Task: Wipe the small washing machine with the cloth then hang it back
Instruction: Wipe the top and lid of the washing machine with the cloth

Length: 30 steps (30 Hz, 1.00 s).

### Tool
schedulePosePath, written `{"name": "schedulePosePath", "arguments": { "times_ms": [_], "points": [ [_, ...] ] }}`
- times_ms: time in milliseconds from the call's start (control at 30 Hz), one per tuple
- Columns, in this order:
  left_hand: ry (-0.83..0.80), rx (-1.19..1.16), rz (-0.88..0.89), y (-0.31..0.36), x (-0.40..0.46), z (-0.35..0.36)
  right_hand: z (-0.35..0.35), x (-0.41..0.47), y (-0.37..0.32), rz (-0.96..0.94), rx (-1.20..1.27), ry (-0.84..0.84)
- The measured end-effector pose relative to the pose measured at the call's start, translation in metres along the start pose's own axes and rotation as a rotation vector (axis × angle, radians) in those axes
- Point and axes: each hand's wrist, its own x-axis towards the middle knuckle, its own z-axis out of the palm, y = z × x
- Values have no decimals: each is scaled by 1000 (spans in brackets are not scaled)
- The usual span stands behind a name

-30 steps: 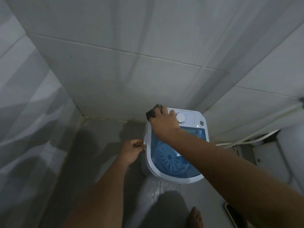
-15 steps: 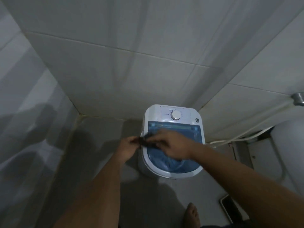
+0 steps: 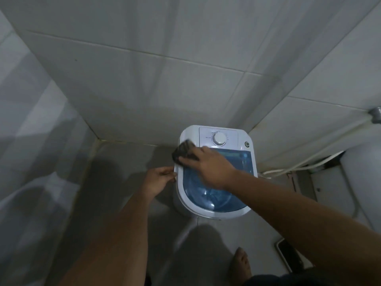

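Note:
A small white washing machine with a blue see-through lid and a round dial stands on the floor in the tiled corner. My right hand lies over the lid's left side and presses a dark cloth onto the machine's top left edge. The cloth sticks out past my fingers. My left hand grips the machine's left rim, just below the cloth.
Tiled walls close in behind and to the left. A white hose and a pipe run along the right wall. A white rounded fixture stands at right. A dark phone-like slab lies on the floor beside my bare foot.
My right hand carried the cloth from the back left corner down to the left rim by my left hand, and now has it up on the top left edge again.

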Motion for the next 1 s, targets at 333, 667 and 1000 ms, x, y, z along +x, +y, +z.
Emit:
{"name": "schedulePosePath", "arguments": {
  "times_ms": [333,667,1000],
  "points": [
    [1,-23,-23,3,-7,0,-35,39,46,458,-5,214],
    [9,-226,-220,6,-7,1,20,-57,-21,-189,284,14],
    [20,-155,-194,11,-10,3,10,1,6,293,95,183]
  ]
}}
